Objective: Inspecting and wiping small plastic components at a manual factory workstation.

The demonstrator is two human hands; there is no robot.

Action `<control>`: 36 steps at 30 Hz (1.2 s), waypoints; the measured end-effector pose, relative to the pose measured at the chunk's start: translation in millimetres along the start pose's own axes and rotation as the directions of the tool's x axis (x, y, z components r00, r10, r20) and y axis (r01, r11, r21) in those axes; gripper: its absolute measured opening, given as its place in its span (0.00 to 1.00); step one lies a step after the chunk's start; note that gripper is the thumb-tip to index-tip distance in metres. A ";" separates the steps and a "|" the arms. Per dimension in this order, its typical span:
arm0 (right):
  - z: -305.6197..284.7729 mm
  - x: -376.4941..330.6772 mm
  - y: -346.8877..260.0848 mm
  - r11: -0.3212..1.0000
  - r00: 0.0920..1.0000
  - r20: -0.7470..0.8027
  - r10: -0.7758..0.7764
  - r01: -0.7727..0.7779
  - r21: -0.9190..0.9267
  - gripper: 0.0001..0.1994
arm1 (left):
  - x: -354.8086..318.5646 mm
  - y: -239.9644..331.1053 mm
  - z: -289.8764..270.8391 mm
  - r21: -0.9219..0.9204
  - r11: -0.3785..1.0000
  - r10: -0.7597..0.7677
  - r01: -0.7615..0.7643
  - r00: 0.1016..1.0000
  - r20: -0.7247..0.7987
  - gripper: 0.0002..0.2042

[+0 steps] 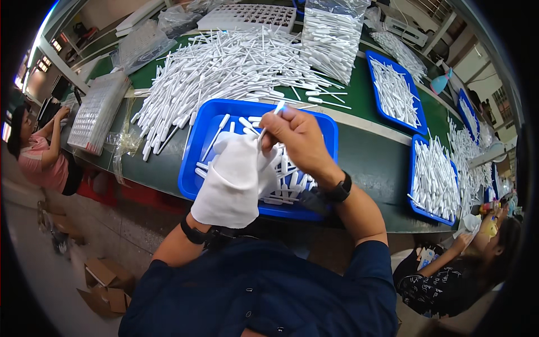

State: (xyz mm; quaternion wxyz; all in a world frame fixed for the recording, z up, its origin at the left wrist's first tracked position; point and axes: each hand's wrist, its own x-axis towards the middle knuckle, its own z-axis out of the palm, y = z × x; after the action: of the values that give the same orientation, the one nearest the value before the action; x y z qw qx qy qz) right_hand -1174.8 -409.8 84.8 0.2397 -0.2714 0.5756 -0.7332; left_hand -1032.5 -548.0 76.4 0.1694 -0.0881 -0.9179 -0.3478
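Note:
My right hand [295,137] pinches a slim white plastic stick [279,107] between thumb and fingers, its thicker end pointing up and away. A white cloth [229,182] drapes over my left hand and hides its fingers; the cloth is bunched around the lower part of the stick, against my right fingertips. Both hands are over a blue tray [189,163] at the table's near edge. Loose white sticks [289,185] of the same kind lie in it, partly covered by my hands and the cloth.
Behind the tray spreads a large heap of white sticks [224,73]. A filled clear bag [331,42] and a white holed rack [247,17] stand beyond. Filled blue trays [420,126] line the right. Clear stacked trays [98,112] are at left. Co-workers sit on both sides.

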 end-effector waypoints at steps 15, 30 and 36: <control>5.8 -1.6 9.7 0.997 0.999 -0.035 -0.036 0.038 0.072 0.11 | 3.0 5.6 -6.1 0.168 0.985 0.073 -0.047 0.986 -0.151 0.33; 17.3 -14.9 10.4 0.939 0.957 0.193 -0.218 0.259 -0.226 0.07 | 10.9 10.8 -32.9 0.324 0.926 -0.027 0.197 0.886 -0.463 0.31; -27.5 0.0 -12.5 0.714 0.980 0.143 -0.139 0.199 -0.671 0.11 | 14.7 8.7 -46.8 -0.067 0.951 -0.299 0.303 0.838 -0.457 0.38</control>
State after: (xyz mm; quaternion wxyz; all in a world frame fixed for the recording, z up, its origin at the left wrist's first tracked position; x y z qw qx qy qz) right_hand -1193.8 -387.4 91.7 0.0790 -0.4218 0.7667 -0.4775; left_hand -1032.0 -572.2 120.0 0.3265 0.1429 -0.8548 -0.3773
